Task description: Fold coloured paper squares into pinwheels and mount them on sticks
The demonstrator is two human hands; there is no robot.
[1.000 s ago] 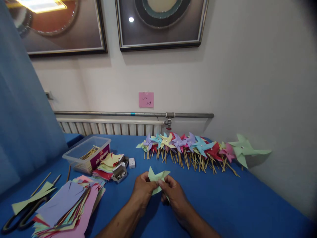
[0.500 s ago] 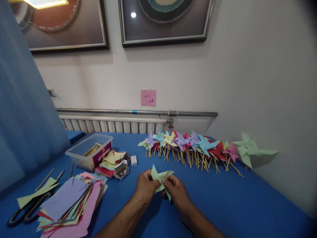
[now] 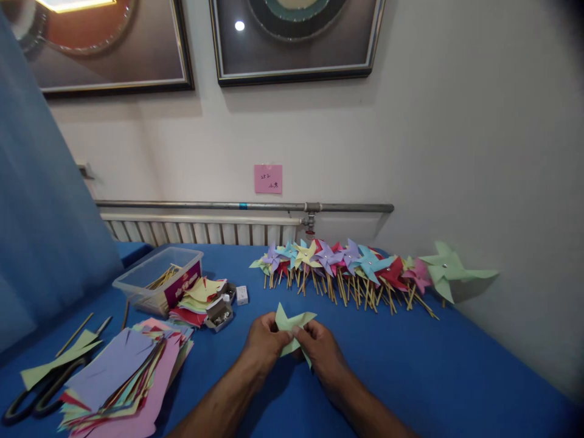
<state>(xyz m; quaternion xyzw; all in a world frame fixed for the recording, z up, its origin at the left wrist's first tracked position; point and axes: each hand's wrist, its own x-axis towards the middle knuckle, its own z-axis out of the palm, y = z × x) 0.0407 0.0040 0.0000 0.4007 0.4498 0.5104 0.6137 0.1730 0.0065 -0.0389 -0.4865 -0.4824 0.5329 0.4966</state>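
Green paper pinwheel [image 3: 292, 323] pinched between left hand [image 3: 264, 342], right hand [image 3: 319, 348]

My left hand [image 3: 264, 342] and right hand [image 3: 319, 350] pinch a folded pale green paper pinwheel blade [image 3: 292, 325] between them above the blue tablecloth [image 3: 410, 371]. A row of coloured paper pinwheels on wooden sticks [image 3: 347, 271] lies beyond, and a stack of coloured paper squares [image 3: 123, 377] lies to my left.

The handwriting on the pink wall note [image 3: 267, 179] is too small to read.
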